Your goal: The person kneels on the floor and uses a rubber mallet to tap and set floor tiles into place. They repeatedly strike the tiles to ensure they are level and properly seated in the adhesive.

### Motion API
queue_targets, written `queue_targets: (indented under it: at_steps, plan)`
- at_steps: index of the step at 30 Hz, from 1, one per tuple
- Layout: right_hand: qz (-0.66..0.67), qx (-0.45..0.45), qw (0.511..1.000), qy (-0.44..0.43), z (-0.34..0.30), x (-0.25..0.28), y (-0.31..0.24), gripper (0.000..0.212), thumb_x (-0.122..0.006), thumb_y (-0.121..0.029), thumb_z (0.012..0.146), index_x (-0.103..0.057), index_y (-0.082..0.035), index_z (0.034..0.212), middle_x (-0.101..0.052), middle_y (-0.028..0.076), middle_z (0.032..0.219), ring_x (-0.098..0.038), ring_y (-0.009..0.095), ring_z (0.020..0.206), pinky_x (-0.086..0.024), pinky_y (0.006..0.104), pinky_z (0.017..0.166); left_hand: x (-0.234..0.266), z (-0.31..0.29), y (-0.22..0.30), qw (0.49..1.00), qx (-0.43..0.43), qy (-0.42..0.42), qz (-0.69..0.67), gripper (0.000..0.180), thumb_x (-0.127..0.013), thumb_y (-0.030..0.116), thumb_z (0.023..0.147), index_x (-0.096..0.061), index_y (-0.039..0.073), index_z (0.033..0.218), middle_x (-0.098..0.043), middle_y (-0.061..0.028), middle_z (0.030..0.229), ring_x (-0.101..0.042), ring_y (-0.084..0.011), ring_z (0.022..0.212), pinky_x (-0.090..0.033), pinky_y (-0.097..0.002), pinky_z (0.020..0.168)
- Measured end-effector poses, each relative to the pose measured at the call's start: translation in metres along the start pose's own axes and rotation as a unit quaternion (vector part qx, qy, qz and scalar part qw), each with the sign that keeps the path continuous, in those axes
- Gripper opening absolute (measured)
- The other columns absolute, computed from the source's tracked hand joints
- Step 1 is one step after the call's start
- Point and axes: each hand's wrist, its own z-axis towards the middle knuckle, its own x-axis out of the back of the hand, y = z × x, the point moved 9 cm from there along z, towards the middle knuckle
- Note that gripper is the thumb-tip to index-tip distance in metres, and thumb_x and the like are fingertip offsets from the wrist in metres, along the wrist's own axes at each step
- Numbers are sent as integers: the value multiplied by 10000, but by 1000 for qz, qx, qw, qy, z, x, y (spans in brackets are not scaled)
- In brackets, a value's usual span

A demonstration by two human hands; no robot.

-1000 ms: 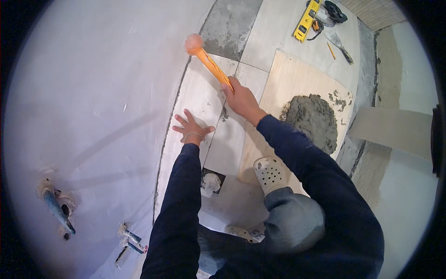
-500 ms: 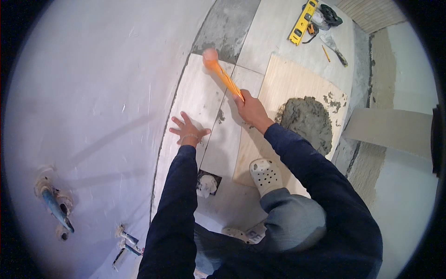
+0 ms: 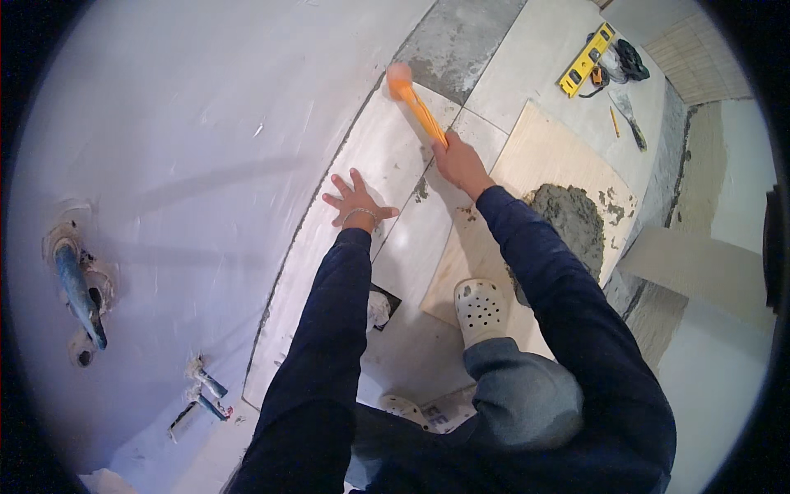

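My right hand (image 3: pixel 462 165) is wrapped round the orange handle of a mallet (image 3: pixel 421 112). The mallet's pale rounded head is over the far corner of a light floor tile (image 3: pixel 403 136), close to the wall; whether it touches is unclear. On that same tile my left hand (image 3: pixel 360 206) lies flat with fingers spread, nearer to me than the mallet. Beyond the tile's far edge is a grey mortar-covered patch (image 3: pixel 461 41). A heap of wet mortar (image 3: pixel 568 222) sits on a pale board (image 3: pixel 527 156) to the right, partly behind my right forearm.
A yellow level (image 3: pixel 587 60), tape measure (image 3: pixel 598 77), pencil (image 3: pixel 615 122) and putty knife (image 3: pixel 629 119) lie at the far right. My clog (image 3: pixel 480 309) is by the board. A stuffed square drain opening (image 3: pixel 383 309) is beside my left sleeve. Blue pipes (image 3: pixel 78 288) stick out from the left wall.
The view has shifted, so the floor appears farther right. The mallet head has moved toward the tile's corner by the wall. My left hand is still flat on the tile.
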Motion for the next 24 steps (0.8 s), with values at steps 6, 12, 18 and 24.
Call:
queue_targets:
  at_steps: [6,12,18,24]
  plan:
    - [-20,20,999,30,-2,0,-6,434,-467,-418,1031,-478,-15,1191,-685,306,898,-667,501,877,-518,578,777,-1,-3,4,1000,-4,8,-12,1452,-937,549,592,34,241,1626,130,-198,1673,49,-571,1489,-344,-738,1081]
    - [-1,33,998,47,-16,8,-34,436,-474,-418,1027,-497,-8,1172,-685,309,894,-673,491,886,-524,574,771,0,1,-5,1000,8,14,-4,1450,-934,549,595,36,237,1626,134,-206,1670,57,-594,1476,-362,-761,1044]
    - [-14,-5,999,43,-9,11,-16,412,-491,-403,1025,-507,-7,1136,-679,317,869,-668,506,831,-527,576,735,-1,2,-4,1000,4,16,-5,1445,-935,542,599,35,239,1625,134,-202,1671,54,-585,1481,-366,-772,1030]
    - [-39,-6,999,36,-41,15,19,402,-500,-407,1029,-479,-13,1105,-673,307,823,-659,514,782,-524,579,698,-5,0,0,1000,1,21,0,1431,-938,518,610,30,236,1625,135,-182,1676,49,-555,1496,-368,-766,1037]
